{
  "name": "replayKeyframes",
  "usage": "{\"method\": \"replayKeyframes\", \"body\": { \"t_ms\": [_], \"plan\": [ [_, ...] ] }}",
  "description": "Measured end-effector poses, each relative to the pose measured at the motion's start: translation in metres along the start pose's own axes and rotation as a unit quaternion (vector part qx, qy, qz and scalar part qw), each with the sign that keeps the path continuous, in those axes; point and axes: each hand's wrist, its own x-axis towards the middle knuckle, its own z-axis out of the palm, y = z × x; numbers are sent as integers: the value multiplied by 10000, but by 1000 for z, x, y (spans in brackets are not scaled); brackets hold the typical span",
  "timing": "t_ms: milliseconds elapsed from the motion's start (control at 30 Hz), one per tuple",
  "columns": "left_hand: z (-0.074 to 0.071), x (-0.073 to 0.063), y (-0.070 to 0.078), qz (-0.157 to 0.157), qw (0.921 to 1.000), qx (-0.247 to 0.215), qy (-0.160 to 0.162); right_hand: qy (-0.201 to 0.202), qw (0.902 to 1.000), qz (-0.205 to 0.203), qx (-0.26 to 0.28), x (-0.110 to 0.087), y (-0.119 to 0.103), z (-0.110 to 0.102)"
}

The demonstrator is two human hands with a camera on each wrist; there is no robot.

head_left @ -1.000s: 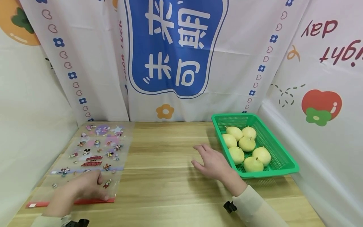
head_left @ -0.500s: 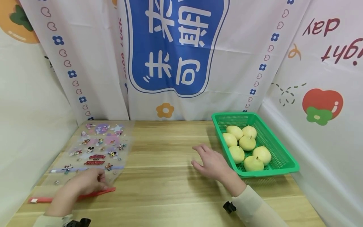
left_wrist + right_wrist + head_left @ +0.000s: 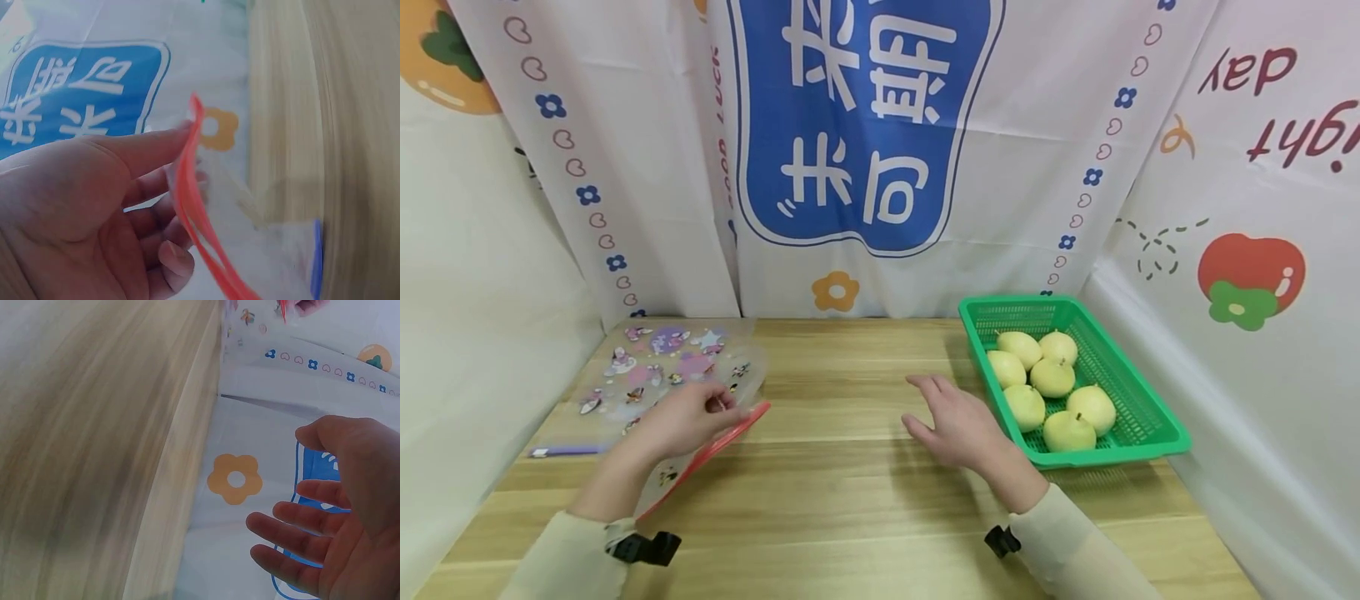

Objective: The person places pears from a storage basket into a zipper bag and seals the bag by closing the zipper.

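Observation:
My left hand (image 3: 688, 423) pinches the red zip edge of a clear, cartoon-printed zip bag (image 3: 713, 451), lifted off the table at the left. In the left wrist view the red zip strip (image 3: 195, 203) runs between thumb and fingers, and its two lips part lower down. Beneath lies another clear printed zip bag with a purple zip (image 3: 568, 451), partly covered by the lifted one and my arm. My right hand (image 3: 958, 427) holds nothing, fingers spread over the table, left of a green basket (image 3: 1150, 408). Several pale yellow pears (image 3: 1070, 432) sit in that basket.
The wooden table (image 3: 842, 500) carries the bags at the left and the basket at the right. A white printed cloth (image 3: 850, 283) hangs along the back edge, with further white sheeting (image 3: 1210, 400) on both sides.
My left hand has raised the red-zip bag's edge and drawn it up, away from me and to the right, uncovering the purple zip. The right hand has stayed almost still.

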Motion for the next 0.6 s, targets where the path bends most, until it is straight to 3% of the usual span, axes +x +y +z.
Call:
{"method": "replayKeyframes", "body": {
  "t_ms": [200,333,500,600],
  "plan": [
    [12,32,19,-340,9976,-605,56,75,9995,80,300,4,-4,-5],
    [25,54,33,-634,9890,-1332,70,-25,9944,382,984,8,-8,-5],
    [39,79,58,-1013,9578,-2684,160,-150,9759,587,2096,17,-15,-2],
    [44,91,69,-1231,9399,-3176,248,-251,9630,657,2602,24,-21,-3]
  ]
}}
